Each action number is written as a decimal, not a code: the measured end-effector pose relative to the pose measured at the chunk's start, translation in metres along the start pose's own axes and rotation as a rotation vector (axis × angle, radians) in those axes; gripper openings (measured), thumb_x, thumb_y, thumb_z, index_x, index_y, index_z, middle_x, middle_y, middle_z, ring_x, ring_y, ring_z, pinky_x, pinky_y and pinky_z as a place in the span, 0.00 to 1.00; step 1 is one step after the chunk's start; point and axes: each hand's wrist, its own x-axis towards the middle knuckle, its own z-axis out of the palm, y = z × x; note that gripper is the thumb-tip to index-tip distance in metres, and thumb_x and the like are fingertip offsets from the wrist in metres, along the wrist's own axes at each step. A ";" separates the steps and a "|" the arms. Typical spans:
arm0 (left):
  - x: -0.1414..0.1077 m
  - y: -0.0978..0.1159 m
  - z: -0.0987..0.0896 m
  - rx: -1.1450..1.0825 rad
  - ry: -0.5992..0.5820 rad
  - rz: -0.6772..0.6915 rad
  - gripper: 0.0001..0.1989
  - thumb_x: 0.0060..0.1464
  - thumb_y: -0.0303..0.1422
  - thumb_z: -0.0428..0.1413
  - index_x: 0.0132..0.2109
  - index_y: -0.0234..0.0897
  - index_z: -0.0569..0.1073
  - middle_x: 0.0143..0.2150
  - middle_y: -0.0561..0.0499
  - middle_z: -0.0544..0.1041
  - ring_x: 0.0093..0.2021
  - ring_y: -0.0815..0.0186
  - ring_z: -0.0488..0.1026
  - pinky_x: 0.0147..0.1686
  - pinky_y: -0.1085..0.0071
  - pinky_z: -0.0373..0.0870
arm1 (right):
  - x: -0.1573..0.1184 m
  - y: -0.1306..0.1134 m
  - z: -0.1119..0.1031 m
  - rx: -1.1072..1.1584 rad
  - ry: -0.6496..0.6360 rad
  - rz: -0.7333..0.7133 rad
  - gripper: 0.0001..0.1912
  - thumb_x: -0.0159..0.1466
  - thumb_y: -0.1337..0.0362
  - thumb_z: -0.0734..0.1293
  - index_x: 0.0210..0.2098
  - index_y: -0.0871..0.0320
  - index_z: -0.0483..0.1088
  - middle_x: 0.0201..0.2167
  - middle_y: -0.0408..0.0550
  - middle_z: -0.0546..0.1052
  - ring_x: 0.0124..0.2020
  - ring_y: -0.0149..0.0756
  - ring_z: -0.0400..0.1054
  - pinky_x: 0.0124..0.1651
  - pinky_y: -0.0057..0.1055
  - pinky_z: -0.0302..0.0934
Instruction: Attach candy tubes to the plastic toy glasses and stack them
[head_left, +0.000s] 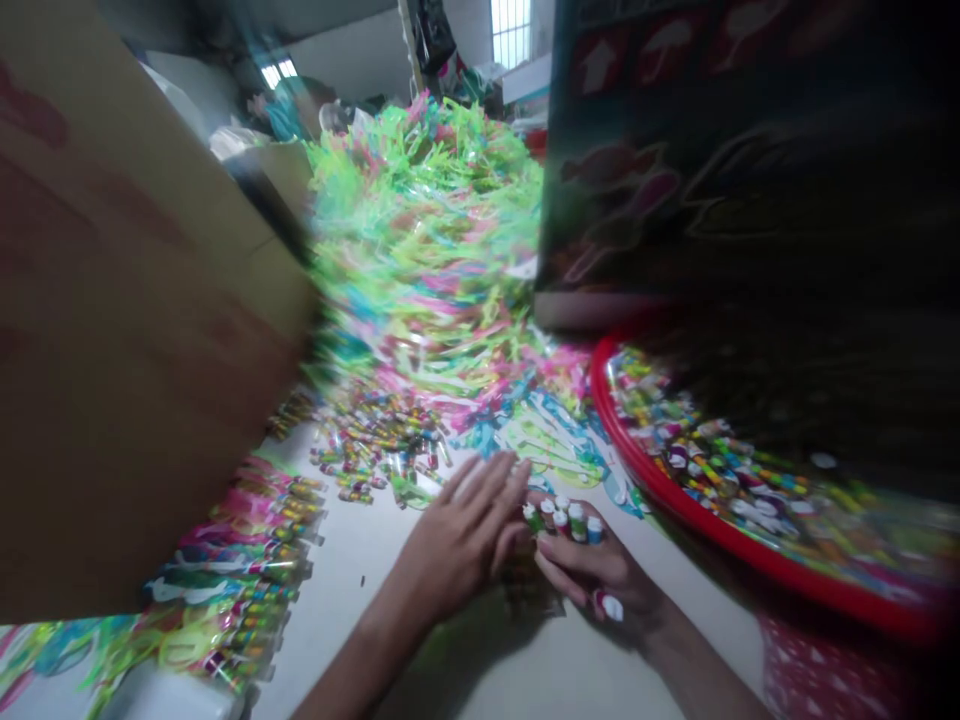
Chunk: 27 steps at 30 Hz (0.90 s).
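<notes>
My right hand (pixel 600 570) is closed around several small candy-like tubes (pixel 576 522) with white ends and green, red and blue bodies. Another white-ended tube (pixel 611 606) sticks out between its lower fingers. Beside it, my left hand (pixel 461 540) is stretched out palm down over the white table (pixel 375 620), its fingers extended and its thumb close to the held tubes. I see nothing in the left hand, though its palm is hidden. Just beyond it lies a loose spread of similar striped tubes (pixel 375 440). Flat blue and yellow-green plastic strips (pixel 555 440) lie past my right hand.
A large heap of bright plastic strips (pixel 427 250) fills the far table. Cardboard boxes stand close at left (pixel 150 300) and right (pixel 637 200). A red-rimmed basin (pixel 637 455) holds many small tubes. Strips with striped tubes attached (pixel 262 570) are lined up at left.
</notes>
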 end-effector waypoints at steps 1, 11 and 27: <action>-0.001 -0.013 -0.002 0.041 0.002 -0.057 0.25 0.75 0.35 0.47 0.73 0.30 0.67 0.69 0.42 0.76 0.73 0.55 0.70 0.75 0.53 0.63 | -0.001 -0.004 0.002 0.019 -0.028 -0.030 0.24 0.67 0.52 0.77 0.56 0.60 0.79 0.18 0.42 0.73 0.14 0.22 0.52 0.20 0.22 0.45; -0.006 -0.028 -0.018 0.037 -0.018 0.020 0.30 0.74 0.33 0.44 0.79 0.38 0.58 0.76 0.42 0.68 0.79 0.58 0.62 0.79 0.55 0.58 | -0.004 -0.005 -0.001 0.254 -0.076 -0.121 0.11 0.70 0.57 0.72 0.40 0.59 0.81 0.20 0.42 0.69 0.16 0.21 0.39 0.16 0.22 0.34; -0.080 0.022 0.029 -0.247 -0.266 -0.407 0.20 0.67 0.23 0.50 0.61 0.40 0.76 0.52 0.42 0.79 0.50 0.54 0.77 0.51 0.56 0.78 | 0.016 -0.015 -0.007 0.300 0.328 -0.308 0.16 0.63 0.59 0.72 0.50 0.54 0.75 0.31 0.43 0.75 0.22 0.27 0.29 0.15 0.20 0.33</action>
